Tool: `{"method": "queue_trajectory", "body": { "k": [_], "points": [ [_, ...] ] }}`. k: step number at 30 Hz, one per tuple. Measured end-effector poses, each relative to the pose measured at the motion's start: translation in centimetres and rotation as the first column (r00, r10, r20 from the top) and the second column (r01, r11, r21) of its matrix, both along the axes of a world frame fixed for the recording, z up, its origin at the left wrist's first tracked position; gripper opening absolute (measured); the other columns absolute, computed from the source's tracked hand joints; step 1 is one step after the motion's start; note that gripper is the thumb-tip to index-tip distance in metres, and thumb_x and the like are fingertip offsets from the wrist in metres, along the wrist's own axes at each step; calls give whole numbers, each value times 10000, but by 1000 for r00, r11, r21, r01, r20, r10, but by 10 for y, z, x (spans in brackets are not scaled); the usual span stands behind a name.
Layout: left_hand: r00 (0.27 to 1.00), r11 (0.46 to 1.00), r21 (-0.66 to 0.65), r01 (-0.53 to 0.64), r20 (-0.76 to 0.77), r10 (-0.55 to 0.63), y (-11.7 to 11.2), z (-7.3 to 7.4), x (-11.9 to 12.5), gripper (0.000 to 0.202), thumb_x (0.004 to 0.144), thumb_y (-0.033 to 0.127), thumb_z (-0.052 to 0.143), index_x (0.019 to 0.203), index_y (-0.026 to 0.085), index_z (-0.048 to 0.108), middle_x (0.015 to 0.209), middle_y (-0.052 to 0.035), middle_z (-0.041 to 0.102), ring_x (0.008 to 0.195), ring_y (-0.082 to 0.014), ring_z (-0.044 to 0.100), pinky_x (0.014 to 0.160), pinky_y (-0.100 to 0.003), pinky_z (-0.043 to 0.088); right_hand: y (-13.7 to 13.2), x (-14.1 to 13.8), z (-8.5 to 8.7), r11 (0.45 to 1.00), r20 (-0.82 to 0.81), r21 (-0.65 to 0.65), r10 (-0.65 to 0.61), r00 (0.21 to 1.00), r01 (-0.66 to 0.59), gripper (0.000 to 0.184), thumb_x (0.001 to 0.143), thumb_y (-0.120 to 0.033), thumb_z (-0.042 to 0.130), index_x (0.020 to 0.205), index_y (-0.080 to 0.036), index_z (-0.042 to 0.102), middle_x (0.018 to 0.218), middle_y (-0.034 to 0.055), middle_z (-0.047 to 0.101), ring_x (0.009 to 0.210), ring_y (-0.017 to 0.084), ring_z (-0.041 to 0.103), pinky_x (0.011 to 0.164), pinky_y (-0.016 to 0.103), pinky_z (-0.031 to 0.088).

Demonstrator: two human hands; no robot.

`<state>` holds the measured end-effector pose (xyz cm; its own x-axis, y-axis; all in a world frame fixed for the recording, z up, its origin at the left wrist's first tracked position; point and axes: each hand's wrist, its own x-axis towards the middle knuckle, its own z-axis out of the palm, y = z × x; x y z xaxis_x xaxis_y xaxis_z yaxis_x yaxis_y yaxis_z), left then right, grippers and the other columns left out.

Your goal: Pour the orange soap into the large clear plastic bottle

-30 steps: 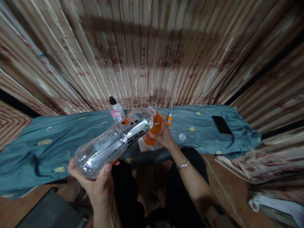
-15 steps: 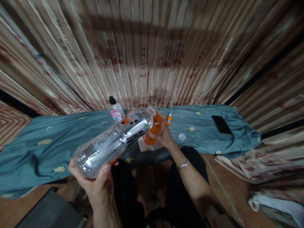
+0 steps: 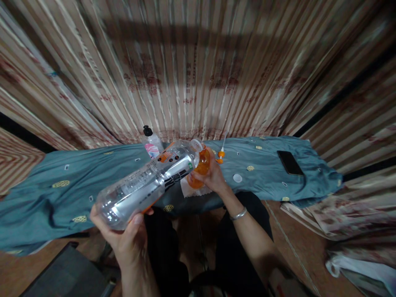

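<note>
Left hand [image 3: 125, 237]: grip closed around the base of a large clear plastic bottle [image 3: 148, 183], thumb on the near side. The bottle lies tilted, base low and near the person, open neck raised and pointing away.

Right hand [image 3: 213, 179]: grip closed on a small orange container [image 3: 202, 165], held at the bottle's neck. The two openings meet or nearly meet; contact cannot be confirmed. A metal bracelet [image 3: 239, 214] sits on this wrist.

Both items are held above the table, which is covered by a teal cloth [image 3: 46, 198]. A white napkin [image 3: 188, 192] lies under the orange container.

Also on the cloth: a small black-capped bottle [image 3: 151, 144] behind the large one, an orange-tipped pump tube [image 3: 220, 153], a white cap [image 3: 237, 177] and a dark phone [image 3: 289, 162] well to the right.
</note>
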<state>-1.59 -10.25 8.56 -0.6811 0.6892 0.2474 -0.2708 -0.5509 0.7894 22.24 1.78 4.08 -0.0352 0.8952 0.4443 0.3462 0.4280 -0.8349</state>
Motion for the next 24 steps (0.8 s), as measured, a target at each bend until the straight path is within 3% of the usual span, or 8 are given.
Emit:
{"method": "queue_trajectory", "body": {
  "k": [6, 10, 16, 24],
  "points": [
    [999, 1000, -7, 27, 28, -27, 2, -2, 0, 794, 448, 253, 1070, 1158, 344, 725, 1219, -15, 677, 808, -161, 584, 536, -233, 605, 1, -1, -1, 1000, 8, -25, -19, 1000, 19, 1072, 800, -338, 900, 1713, -245, 347, 1445, 116, 772, 1343, 354, 771, 1170, 496, 636],
    [998, 999, 0, 33, 52, -33, 2, 1, 1, 836, 407, 270, 1084, 1157, 348, 724, 1230, -17, 671, 881, -193, 634, 511, -226, 600, 2, 0, -2, 1000, 19, -26, -10, 1000, 10, 1070, 802, -332, 897, 1712, -259, 337, 1482, 118, 756, 1333, 346, 775, 1172, 501, 632],
    [999, 999, -17, 28, 33, -28, 1, 4, 6, 733, 518, 287, 1065, 1171, 363, 740, 1200, -11, 690, 894, -188, 640, 543, -214, 601, 2, 1, -2, 1000, 16, -8, -20, 1000, 21, 1060, 798, -355, 896, 1696, -224, 349, 1500, 159, 745, 1371, 372, 755, 1172, 510, 628],
    [999, 999, -26, 47, -15, -47, 2, 0, 7, 593, 618, 308, 1028, 1145, 386, 768, 1219, 6, 713, 865, -185, 671, 561, -226, 574, 1, 2, 1, 999, -1, -51, -7, 1000, 7, 1047, 799, -355, 913, 1697, -255, 386, 1486, 119, 765, 1349, 356, 771, 1132, 500, 665]
  ]
}}
